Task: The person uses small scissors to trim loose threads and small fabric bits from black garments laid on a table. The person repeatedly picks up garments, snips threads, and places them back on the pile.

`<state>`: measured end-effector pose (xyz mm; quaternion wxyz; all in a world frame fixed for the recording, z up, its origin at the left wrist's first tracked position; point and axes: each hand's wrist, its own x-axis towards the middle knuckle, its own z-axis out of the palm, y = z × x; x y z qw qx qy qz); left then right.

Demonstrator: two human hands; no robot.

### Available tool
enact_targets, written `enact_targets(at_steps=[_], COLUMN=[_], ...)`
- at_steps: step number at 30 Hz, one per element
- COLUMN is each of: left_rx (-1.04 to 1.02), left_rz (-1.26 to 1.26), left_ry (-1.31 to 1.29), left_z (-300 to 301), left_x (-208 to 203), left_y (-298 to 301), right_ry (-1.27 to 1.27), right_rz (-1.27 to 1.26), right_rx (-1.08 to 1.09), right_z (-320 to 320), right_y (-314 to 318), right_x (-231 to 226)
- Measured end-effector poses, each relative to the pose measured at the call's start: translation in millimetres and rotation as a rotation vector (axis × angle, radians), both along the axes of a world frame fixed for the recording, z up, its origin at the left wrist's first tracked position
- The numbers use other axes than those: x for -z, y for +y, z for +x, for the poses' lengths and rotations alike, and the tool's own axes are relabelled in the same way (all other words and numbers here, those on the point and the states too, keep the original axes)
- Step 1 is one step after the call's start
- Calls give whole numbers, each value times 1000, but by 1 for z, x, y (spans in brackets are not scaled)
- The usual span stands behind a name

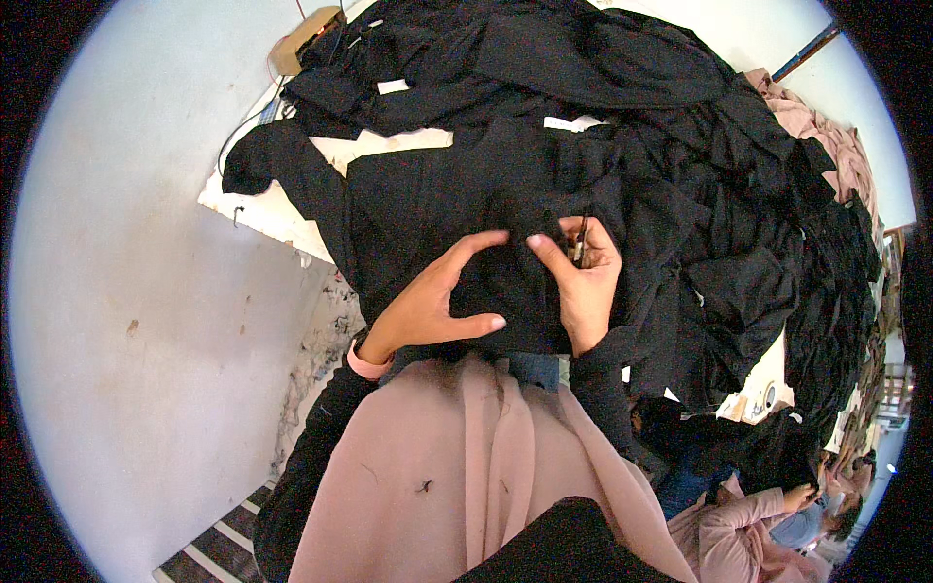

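Observation:
A black garment (pixel 408 209) lies spread over the near part of the table, its lower edge reaching my lap. My left hand (pixel 428 296) rests on it with thumb and forefinger wide apart; its other fingers are mostly hidden. Close by on the right, my right hand (pixel 588 282) is closed around what look like small thread snips (pixel 580 248), a dark thin blade with a brassy part showing between the fingers. Its thumb tip points toward my left fingertips, with a small gap of black cloth between them.
More black garments (pixel 603 58) are heaped across the table, some with white labels (pixel 393 86). Pinkish cloth (pixel 816 126) lies at the far right. A brown box (pixel 306 41) with wires stands at the far left corner. Another person (pixel 739 530) works at lower right.

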<state>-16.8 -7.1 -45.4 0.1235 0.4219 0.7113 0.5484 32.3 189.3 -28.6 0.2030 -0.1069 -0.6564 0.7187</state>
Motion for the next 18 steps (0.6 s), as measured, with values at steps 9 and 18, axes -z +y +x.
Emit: enact_targets(at_steps=[9,18], left_rx=[-200,-445], left_rz=[151,621], left_ry=[-241,-196], left_z=[-6,-10], left_x=[-10,-8], left_y=[33,38], right_ry=[54,394], right_rz=[49,1233], right_rx=[-132,-25], right_z=[19,48], right_y=[-10,8], right_x=[3,-19])
